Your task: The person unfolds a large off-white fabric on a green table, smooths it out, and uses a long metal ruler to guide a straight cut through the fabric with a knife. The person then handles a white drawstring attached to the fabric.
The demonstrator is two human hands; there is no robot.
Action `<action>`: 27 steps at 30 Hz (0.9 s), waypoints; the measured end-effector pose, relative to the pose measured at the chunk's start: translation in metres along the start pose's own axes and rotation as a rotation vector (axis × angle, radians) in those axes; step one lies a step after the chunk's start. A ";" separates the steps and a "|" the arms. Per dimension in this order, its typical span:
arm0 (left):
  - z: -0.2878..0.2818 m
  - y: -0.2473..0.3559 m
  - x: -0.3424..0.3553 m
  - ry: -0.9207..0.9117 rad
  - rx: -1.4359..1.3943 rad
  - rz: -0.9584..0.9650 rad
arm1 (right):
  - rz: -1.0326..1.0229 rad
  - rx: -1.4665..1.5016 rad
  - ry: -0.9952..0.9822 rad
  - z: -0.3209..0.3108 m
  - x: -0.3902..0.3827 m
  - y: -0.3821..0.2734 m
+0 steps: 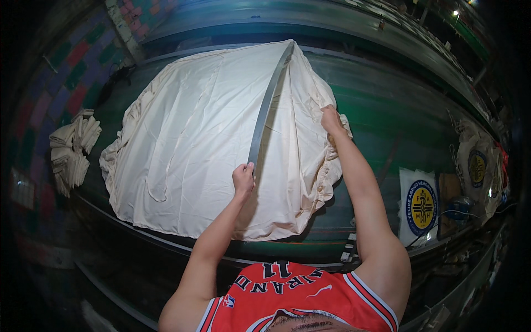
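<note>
A large sheet of cream fabric (193,116) is spread over the long dark green table (381,127), with creases across it and bunched, ruffled edges on its left and right. Across its right half runs a long, narrow grey bar (261,119), from the far edge down toward me. My left hand (243,180) is closed around the near end of this bar. Farther out and to the right, my right hand (332,119) grips the gathered right edge of the fabric. Beside the bar the cloth rises in soft folds, and a shadow lies along it.
Folded cream cloths (74,146) are stacked at the table's left end. On the right lie a white sheet with a round blue and yellow emblem (421,207), and a cloth piece with a similar emblem (477,169). A painted brick wall (72,72) stands left; more long tables (310,22) extend behind.
</note>
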State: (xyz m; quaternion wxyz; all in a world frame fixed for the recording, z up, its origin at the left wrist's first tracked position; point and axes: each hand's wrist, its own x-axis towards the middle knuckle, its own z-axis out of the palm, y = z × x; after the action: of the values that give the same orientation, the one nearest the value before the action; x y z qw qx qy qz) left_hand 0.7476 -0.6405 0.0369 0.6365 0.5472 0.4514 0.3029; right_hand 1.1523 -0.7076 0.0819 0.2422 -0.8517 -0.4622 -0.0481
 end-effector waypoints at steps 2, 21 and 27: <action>0.013 0.003 0.012 0.020 0.039 0.003 | 0.012 -0.026 -0.031 0.007 0.002 0.000; -0.016 0.008 -0.058 -0.158 0.080 -0.174 | -0.294 0.086 -0.173 0.033 -0.144 -0.073; -0.039 0.024 -0.095 -0.193 0.005 -0.248 | -0.542 0.320 -0.496 -0.010 -0.280 -0.129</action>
State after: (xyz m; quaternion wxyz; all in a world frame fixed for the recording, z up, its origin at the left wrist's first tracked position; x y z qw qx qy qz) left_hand 0.6761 -0.7026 0.0835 0.7080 0.5154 0.4530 0.1671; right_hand 0.8906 -0.8675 0.0524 0.2315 -0.6360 -0.7163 0.1696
